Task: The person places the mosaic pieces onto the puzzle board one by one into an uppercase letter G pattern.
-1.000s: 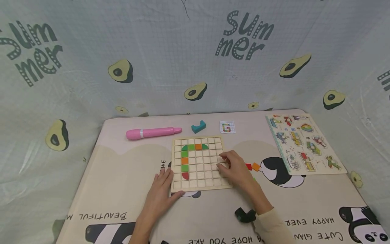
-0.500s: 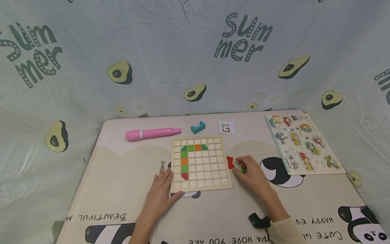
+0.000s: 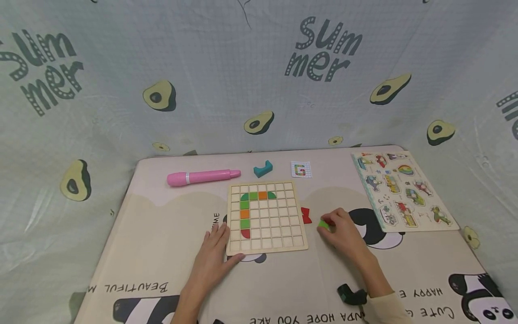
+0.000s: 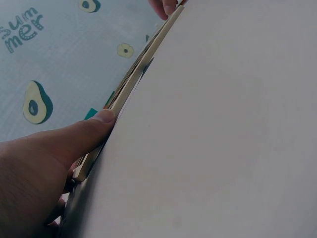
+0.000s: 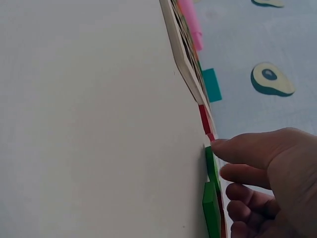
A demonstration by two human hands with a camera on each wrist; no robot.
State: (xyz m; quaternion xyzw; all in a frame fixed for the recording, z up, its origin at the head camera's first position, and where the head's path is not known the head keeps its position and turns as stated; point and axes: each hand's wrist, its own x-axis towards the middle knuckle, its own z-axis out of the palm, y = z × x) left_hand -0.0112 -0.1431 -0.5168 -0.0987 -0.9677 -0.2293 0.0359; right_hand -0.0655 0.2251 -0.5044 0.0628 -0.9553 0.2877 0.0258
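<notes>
A wooden grid board (image 3: 265, 218) lies on the mat, with green, orange and red tiles forming a curve in its left columns. My left hand (image 3: 216, 252) lies flat at the board's near left corner, its thumb (image 4: 99, 124) pressed against the board's edge (image 4: 138, 69). My right hand (image 3: 344, 234) is to the right of the board, fingers curled over a green piece (image 3: 323, 223) on the mat. The right wrist view shows that green piece (image 5: 210, 166) under my fingertips (image 5: 233, 148), with a second green piece (image 5: 212, 210) below. Red pieces (image 3: 306, 215) lie between the board and this hand.
Behind the board lie a pink pen (image 3: 202, 176), a teal block (image 3: 263, 168) and a small pattern card (image 3: 301, 169). A vehicle peg puzzle (image 3: 404, 191) lies at the right. An avocado-print sheet walls in the table.
My right hand has left the board's right side and moved right to the loose pieces, closing on the green one. The red pieces now show beside the board. The left hand stayed put.
</notes>
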